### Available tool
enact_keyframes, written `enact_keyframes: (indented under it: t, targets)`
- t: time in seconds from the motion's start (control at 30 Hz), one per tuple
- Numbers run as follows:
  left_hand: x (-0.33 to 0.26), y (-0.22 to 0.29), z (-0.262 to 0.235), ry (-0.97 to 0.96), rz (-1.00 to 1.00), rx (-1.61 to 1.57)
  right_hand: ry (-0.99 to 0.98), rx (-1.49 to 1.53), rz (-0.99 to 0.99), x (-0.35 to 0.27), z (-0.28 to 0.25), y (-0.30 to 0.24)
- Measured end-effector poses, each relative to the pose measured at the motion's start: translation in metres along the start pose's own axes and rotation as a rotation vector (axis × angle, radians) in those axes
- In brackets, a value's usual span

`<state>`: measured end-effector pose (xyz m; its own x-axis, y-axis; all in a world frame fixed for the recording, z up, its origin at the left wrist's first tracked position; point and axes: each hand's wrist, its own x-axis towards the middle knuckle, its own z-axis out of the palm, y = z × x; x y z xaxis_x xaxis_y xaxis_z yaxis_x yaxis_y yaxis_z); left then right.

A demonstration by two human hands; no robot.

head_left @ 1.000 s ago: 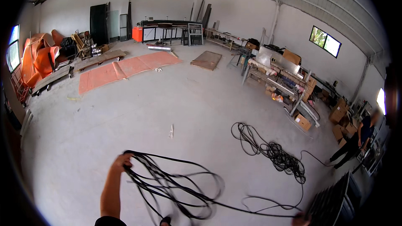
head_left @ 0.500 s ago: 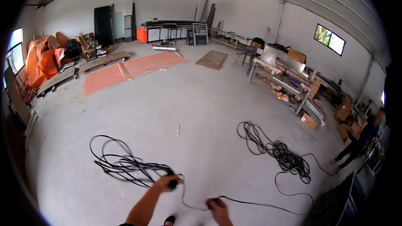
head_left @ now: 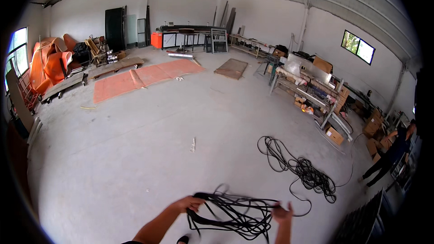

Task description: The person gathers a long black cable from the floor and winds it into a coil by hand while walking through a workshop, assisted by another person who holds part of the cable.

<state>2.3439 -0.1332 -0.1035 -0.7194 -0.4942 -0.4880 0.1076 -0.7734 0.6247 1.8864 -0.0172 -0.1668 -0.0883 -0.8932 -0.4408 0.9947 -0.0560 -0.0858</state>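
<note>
Looking down from head height into a large workshop hall with a grey concrete floor [head_left: 135,153], white walls and a ribbed metal roof. Orange-red sheets [head_left: 144,76] lie flat on the floor toward the far wall, a wooden board [head_left: 231,68] lies beyond them, and cluttered metal shelving [head_left: 312,92] runs along the right wall, where another person [head_left: 392,153] bends over at the far right edge. A second heap of black cable [head_left: 298,167] sprawls loosely on the floor, right of centre and well apart from the hands. At the bottom edge, both bare forearms reach forward and stretch a bundle of black cable [head_left: 235,210] between them in long flat loops, raised off the floor. The left hand [head_left: 187,204] has its fingers closed around one end of the loops; the right hand [head_left: 282,212] grips the other end, with some fingers lifted. Half a second ago the hands were close together and most of this cable lay spread on the floor to the left; now it is gathered up into the hands, which have moved apart. By the look of it, another turn of coiling has just been taken in.
</note>
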Motion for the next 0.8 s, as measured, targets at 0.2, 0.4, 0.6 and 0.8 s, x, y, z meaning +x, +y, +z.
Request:
enact_keyframes:
  t: [0.2,0.4,0.6,0.8]
  targets:
    - [-0.077,0.050,-0.144,0.544,0.480,-0.435,0.382,0.100,-0.873,-0.225,-0.078,-0.208]
    - [-0.099,0.060,-0.179,0.621,0.771,-0.424,0.965,-0.220,-1.146,-0.324,-0.041,-0.163]
    - [0.013,0.011,-0.081,0.796,0.545,-0.041,0.205,-1.091,-0.700,-0.143,0.031,0.100]
    - [0.004,-0.017,0.054,0.142,0.408,0.289,-0.349,-0.997,-0.427,-0.057,0.118,0.270]
